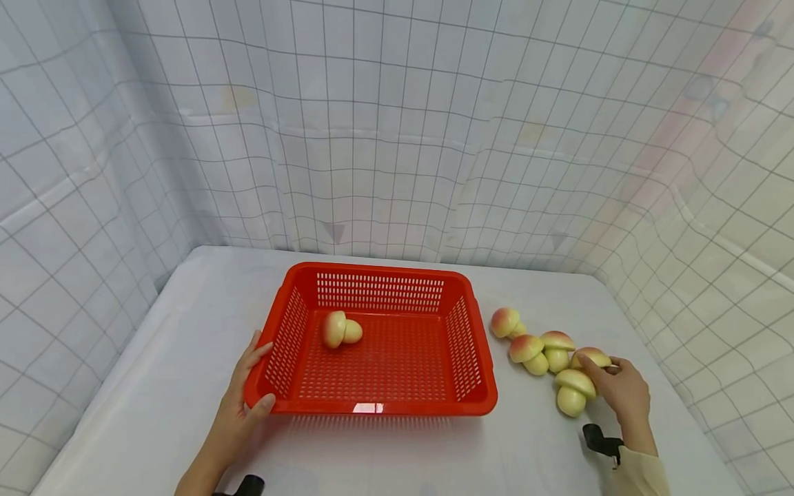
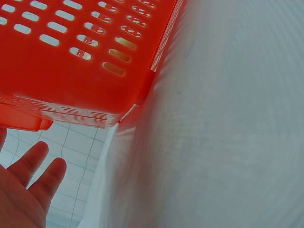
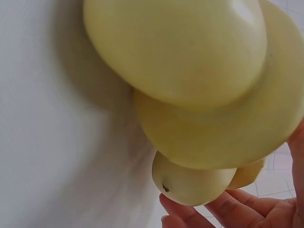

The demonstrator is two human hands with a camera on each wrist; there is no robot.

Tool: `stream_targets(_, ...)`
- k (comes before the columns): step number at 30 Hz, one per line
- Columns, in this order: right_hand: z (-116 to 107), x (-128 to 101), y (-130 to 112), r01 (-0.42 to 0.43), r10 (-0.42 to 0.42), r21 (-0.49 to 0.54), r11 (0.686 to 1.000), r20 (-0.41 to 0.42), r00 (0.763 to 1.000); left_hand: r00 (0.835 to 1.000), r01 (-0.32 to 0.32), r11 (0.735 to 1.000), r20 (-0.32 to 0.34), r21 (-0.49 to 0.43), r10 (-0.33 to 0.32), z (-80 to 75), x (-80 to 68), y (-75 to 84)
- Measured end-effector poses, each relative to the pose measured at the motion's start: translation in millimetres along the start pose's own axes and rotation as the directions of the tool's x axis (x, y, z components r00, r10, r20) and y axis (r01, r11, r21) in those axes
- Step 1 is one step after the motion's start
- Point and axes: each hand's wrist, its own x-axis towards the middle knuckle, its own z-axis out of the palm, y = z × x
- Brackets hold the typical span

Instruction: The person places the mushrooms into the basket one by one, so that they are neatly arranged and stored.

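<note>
On the left, the left hand (image 1: 243, 396) grips the near-left corner of the red basket (image 1: 378, 408), thumb hooked over the rim and fingers spread along the outer wall. The basket sits flat on the white table (image 1: 155, 386), and one toy mushroom (image 1: 340, 330) lies on its side inside, toward the far-left part. Just right of the basket, five more mushrooms are clustered on the table. The right hand (image 1: 622, 389) reaches into this cluster, its fingers curled around the nearest mushroom (image 1: 575, 390), which lies at the near end.
</note>
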Motion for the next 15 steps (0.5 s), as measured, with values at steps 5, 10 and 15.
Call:
stream_targets(5, -1.1, -0.2, -1.6, 0.003, -0.004, -0.017, 1.0, -0.04, 0.999, 1.0, -0.001, 1.0, -0.002, -0.006, 0.001, -0.2, 0.1, 0.4)
stream_targets(10, -2.2, -0.6, -3.9, -0.005, 0.005, -0.008, 1.0, -0.087, 0.996, 1.0, 0.003, 1.0, -0.003, -0.001, -0.003, 0.0, -0.3, 0.3)
stream_targets(15, -4.4, -1.9, -8.3, 0.002, -0.001, 0.007, 1.0, -0.122, 0.992, 1.0, 0.01, 1.0, -0.002, -0.003, -0.01, 0.1, 0.1, 0.2)
